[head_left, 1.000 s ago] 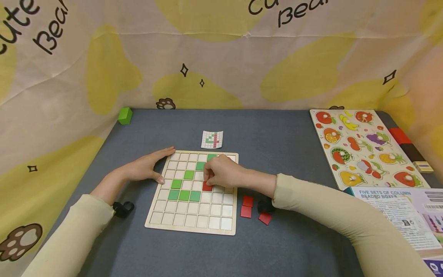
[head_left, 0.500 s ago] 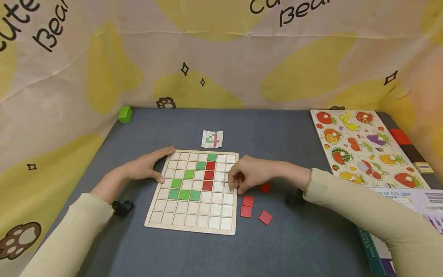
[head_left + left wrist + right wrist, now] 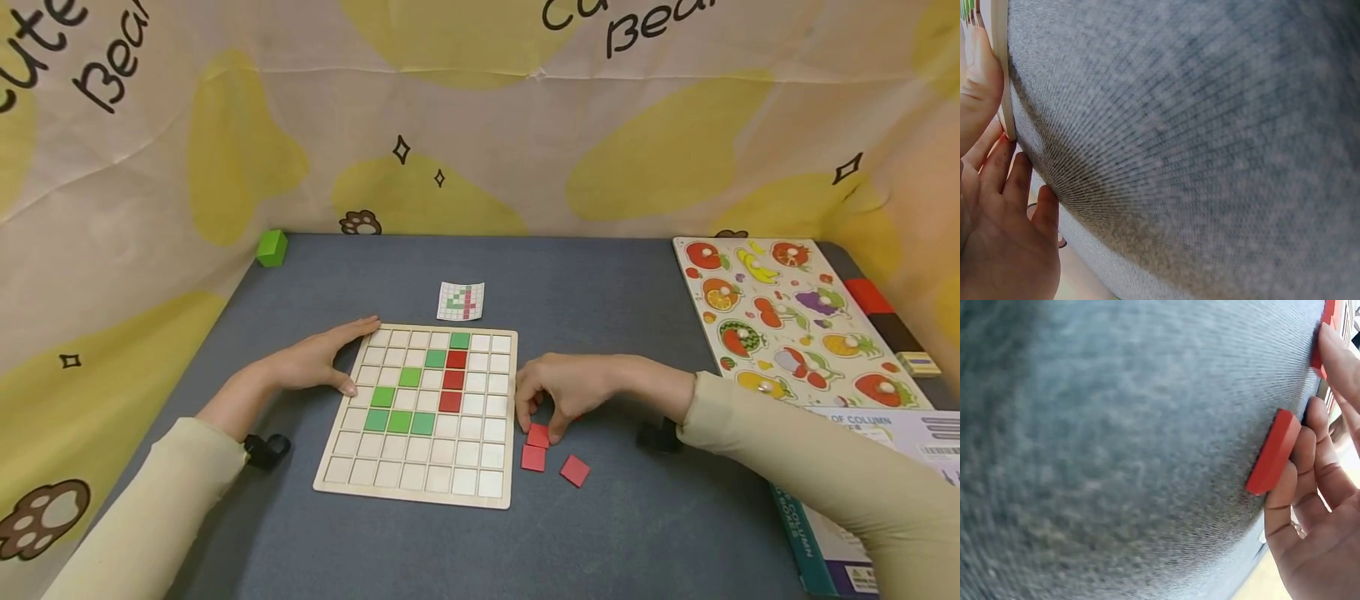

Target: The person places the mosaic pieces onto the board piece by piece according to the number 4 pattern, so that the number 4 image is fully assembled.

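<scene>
A wooden grid board (image 3: 412,498) lies on the dark table, with green tiles (image 3: 409,378) in a stepped pattern and a column of red tiles (image 3: 453,380) in its squares. My left hand (image 3: 311,360) rests at the board's left edge, thumb on the rim and fingers stretched along the side. Beside the board's right edge, my right hand (image 3: 566,387) reaches down, thumb and forefinger on either side of a loose red tile (image 3: 537,435). In the right wrist view the thumb touches one red tile, while another red tile (image 3: 1275,453) lies by the other fingers.
Two more loose red tiles (image 3: 533,458) (image 3: 575,471) lie near the right hand. A small pattern card (image 3: 461,302) sits behind the board. A green cube (image 3: 272,249) stands at back left. On the right are a fruit puzzle board (image 3: 780,312) and a printed box (image 3: 832,533).
My right hand has left the board's red column, moving right and down to the loose tiles. Three red tiles now show in that column. My left hand has stayed at the board's edge.
</scene>
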`<action>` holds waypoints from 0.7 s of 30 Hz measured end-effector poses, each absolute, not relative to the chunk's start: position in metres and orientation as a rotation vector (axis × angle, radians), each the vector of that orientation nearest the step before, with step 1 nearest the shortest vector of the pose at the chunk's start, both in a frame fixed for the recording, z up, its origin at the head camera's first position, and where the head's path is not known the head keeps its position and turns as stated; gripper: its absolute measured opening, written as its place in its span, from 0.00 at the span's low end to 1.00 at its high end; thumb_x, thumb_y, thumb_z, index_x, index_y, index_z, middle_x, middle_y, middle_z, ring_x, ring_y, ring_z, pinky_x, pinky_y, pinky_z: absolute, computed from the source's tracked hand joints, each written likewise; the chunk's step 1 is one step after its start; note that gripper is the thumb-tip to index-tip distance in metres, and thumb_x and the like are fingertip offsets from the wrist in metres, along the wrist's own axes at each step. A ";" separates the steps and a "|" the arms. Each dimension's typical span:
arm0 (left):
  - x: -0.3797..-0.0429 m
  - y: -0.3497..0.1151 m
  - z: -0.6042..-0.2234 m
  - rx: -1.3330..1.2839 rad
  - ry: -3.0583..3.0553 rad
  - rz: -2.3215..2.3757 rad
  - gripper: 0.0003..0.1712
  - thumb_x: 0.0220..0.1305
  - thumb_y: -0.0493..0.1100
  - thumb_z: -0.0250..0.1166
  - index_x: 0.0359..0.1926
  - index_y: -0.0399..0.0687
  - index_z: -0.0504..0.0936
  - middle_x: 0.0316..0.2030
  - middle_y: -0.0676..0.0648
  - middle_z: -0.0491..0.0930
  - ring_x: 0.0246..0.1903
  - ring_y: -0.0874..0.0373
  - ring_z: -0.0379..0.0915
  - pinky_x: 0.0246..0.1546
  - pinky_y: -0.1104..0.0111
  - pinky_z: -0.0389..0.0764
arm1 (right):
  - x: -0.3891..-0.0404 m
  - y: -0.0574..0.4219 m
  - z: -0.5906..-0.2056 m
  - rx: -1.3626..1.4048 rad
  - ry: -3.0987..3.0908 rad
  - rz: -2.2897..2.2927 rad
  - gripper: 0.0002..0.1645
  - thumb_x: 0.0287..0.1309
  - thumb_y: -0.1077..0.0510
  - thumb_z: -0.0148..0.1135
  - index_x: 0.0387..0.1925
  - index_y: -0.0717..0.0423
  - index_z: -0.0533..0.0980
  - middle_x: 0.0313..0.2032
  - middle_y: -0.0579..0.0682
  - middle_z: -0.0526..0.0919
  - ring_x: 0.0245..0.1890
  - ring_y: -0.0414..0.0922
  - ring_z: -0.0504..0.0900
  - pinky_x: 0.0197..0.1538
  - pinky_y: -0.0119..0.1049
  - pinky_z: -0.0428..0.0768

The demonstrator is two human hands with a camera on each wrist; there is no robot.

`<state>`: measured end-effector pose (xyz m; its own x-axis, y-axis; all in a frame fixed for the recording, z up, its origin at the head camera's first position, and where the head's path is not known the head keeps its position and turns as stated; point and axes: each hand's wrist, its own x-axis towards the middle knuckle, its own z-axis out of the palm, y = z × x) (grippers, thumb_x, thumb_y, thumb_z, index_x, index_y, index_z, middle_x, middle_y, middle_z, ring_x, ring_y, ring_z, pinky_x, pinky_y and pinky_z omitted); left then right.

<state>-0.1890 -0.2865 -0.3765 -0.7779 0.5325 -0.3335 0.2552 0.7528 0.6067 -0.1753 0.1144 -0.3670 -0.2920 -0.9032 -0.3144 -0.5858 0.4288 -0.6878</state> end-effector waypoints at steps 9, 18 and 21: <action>-0.189 -0.287 -0.377 0.597 2.449 0.756 0.67 0.45 0.52 0.77 0.79 0.42 0.46 0.79 0.36 0.40 0.78 0.33 0.33 0.72 0.36 0.45 | -0.177 0.113 -0.362 -1.144 2.048 -0.633 0.13 0.45 0.61 0.78 0.26 0.47 0.79 0.26 0.39 0.80 0.28 0.35 0.77 0.33 0.28 0.76; -0.189 -0.287 -0.376 0.597 2.450 0.760 0.66 0.45 0.51 0.77 0.78 0.42 0.47 0.79 0.36 0.40 0.78 0.33 0.33 0.72 0.37 0.44 | -0.174 0.089 -0.356 -1.059 2.136 -0.931 0.09 0.48 0.61 0.76 0.28 0.49 0.81 0.26 0.43 0.84 0.27 0.36 0.79 0.33 0.29 0.78; -0.189 -0.287 -0.375 0.597 2.448 0.761 0.66 0.45 0.51 0.77 0.78 0.42 0.47 0.79 0.37 0.40 0.78 0.34 0.33 0.73 0.37 0.44 | -0.167 0.074 -0.355 -1.024 2.205 -0.994 0.08 0.49 0.64 0.73 0.31 0.50 0.83 0.27 0.44 0.85 0.28 0.35 0.80 0.34 0.28 0.79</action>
<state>-0.1887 -0.2867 -0.3754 -0.7767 0.5361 -0.3307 0.2542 0.7471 0.6141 -0.1669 0.0737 -0.3550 -0.5862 -0.7983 -0.1378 -0.4255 0.4482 -0.7862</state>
